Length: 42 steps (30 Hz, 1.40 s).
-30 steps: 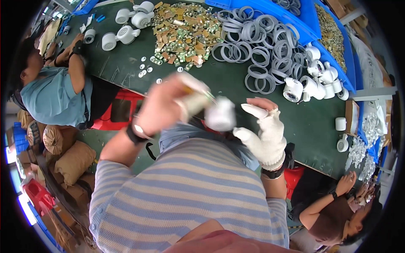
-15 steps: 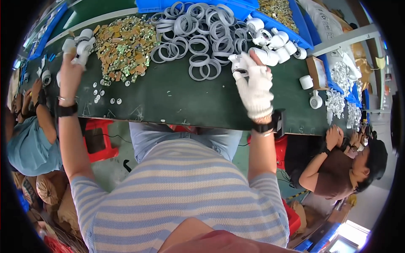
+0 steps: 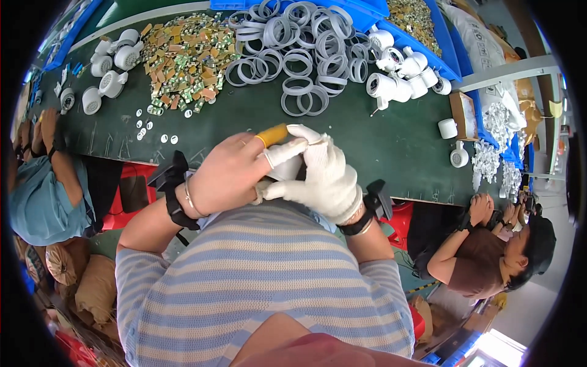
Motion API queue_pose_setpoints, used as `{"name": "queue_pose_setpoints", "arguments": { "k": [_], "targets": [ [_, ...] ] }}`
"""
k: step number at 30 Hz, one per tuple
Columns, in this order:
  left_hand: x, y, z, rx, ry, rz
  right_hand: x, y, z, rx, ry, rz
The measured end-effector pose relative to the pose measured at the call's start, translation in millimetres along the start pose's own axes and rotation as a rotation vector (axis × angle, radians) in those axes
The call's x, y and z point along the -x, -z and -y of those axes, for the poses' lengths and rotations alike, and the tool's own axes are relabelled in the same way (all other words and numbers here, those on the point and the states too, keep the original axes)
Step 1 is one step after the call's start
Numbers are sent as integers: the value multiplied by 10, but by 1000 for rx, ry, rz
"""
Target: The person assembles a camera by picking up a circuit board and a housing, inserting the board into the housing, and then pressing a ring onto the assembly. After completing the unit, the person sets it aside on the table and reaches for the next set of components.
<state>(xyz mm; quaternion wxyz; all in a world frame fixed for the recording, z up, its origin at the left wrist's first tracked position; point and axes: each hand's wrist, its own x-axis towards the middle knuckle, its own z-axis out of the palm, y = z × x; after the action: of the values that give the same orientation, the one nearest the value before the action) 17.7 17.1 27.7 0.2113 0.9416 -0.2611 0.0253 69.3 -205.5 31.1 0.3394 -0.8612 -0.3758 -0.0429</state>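
Both my hands meet at the near edge of the green table, close to my striped shirt. Between them is a white plastic housing [image 3: 287, 170], mostly covered by my fingers. My left hand [image 3: 226, 168] is bare except for a yellow finger cot [image 3: 272, 135] and a white covering on another finger; it closes on the housing from the left. Gloved in white knit, my right hand [image 3: 327, 177] wraps the housing from the right. Whatever the fingertips do on its underside is hidden.
Beyond my hands lie grey rings [image 3: 296, 64] in a heap and small circuit boards [image 3: 186, 61] in a pile. White housings [image 3: 111, 84] stand at left, others [image 3: 397, 85] at right. Small white discs [image 3: 173, 139] lie left of my hands. Co-workers sit on both sides.
My left hand has come from the housings at far left to the middle. My right hand has brought a white housing from the right-hand group toward my body, and both hands now hold it.
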Motion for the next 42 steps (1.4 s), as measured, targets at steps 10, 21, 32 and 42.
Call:
{"name": "queue_pose_setpoints", "arguments": {
  "k": [10,21,32,42],
  "targets": [
    [281,-89,214,1328,494,-232,-391,-339,-706,385,134,71],
    [383,-49,253,1243,516,-220,9,204,-267,57,71,-19],
    [259,-109,-51,142,122,-111,107,197,42,217,271,-12],
    [201,-72,175,575,-13,-114,-14,473,-259,-280,347,135]
  ]
}}
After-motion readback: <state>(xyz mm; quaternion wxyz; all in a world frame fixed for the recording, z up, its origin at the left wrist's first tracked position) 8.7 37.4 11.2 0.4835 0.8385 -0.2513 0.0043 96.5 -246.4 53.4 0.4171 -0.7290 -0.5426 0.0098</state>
